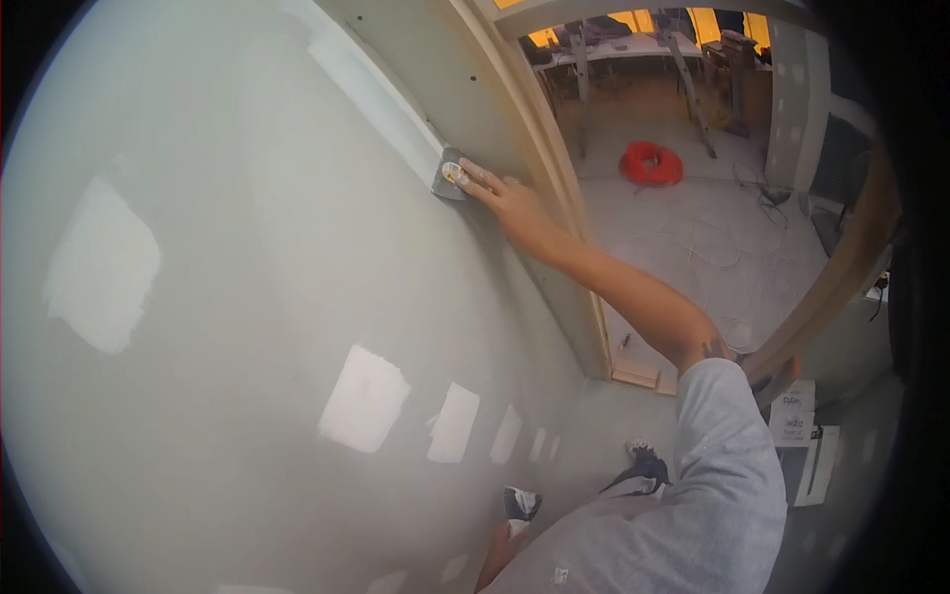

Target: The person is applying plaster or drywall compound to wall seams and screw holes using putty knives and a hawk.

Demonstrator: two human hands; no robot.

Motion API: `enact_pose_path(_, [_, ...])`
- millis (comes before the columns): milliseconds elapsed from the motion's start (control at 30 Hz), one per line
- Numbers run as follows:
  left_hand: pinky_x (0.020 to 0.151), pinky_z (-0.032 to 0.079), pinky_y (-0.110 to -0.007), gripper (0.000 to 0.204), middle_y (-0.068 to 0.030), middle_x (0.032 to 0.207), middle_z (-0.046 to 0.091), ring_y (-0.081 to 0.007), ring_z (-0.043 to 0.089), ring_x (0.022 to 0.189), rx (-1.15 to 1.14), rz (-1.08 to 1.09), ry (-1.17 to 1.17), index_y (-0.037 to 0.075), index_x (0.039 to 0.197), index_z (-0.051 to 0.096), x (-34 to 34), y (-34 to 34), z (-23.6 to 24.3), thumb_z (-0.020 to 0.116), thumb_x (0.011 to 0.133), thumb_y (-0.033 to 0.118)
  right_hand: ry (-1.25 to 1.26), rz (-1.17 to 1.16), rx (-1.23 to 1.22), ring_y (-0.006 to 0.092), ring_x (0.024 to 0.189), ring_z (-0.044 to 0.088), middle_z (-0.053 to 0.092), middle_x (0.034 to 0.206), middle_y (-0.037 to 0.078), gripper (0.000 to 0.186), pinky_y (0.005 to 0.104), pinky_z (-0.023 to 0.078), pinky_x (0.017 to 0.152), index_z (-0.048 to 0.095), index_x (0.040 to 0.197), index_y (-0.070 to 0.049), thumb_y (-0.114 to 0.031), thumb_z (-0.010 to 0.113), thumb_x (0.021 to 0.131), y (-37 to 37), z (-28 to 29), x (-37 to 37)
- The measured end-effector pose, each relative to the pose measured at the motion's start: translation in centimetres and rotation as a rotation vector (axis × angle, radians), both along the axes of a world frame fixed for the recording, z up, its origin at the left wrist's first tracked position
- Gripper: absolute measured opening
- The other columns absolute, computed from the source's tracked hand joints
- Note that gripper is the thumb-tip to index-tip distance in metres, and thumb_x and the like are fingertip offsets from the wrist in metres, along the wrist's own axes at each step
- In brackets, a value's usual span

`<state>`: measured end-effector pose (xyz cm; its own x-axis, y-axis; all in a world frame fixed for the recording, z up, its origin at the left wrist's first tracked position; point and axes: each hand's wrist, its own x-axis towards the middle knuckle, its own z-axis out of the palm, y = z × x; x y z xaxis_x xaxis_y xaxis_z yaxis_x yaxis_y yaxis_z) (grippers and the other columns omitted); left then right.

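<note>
My right hand [503,203] grips a putty knife [445,184], its blade against the grey wallboard [247,297] at the inside corner beside the wooden door frame. A long white strip of compound [366,94] runs along that corner above the blade. Low in the view, my left hand [503,544] holds a second, wider knife [522,503] with white compound on it, partly hidden by my grey-sleeved body. Several white patches [361,396] mark the wall surface.
A wooden doorway frame [584,247] opens onto a room with a red coil [650,162], loose cables [772,198], ladder-like legs [693,99] and a white table [623,48]. White boxes [804,436] stand at the lower right.
</note>
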<state>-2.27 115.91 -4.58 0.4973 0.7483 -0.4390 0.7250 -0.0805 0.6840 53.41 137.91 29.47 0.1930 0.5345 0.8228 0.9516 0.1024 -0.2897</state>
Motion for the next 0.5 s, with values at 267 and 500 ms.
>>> enact_pose_path(267, [0.078, 0.051, -0.033, 0.031, -0.0139, 0.102, 0.066, -0.0214, 0.062, 0.092, 0.071, 0.005, 0.118, -0.001, 0.118, 0.054, 1.9, -1.5, 5.4, 0.069, 0.094, 0.012, -0.007, 0.051, -0.168, 0.0355, 0.094, 0.064, 0.027, 0.166, -0.007, 0.084, 0.0430, 0.059, 0.084, 0.045, 0.149, -0.026, 0.015, 0.052, 0.076, -1.6, -6.2, 0.6])
enact_pose_path(500, [0.069, 0.052, -0.032, 0.028, -0.0099, 0.096, 0.068, -0.0167, 0.064, 0.081, 0.011, 0.139, -0.001, 0.001, 0.117, 0.053, 3.3, -2.3, 6.3, 0.068, 0.096, 0.013, 0.112, 0.094, -0.239, 0.0428, 0.106, 0.064, 0.026, 0.166, -0.010, 0.075, 0.0481, 0.055, 0.094, 0.049, 0.145, -0.026, 0.012, 0.049, 0.080, -5.1, -12.3, -0.1])
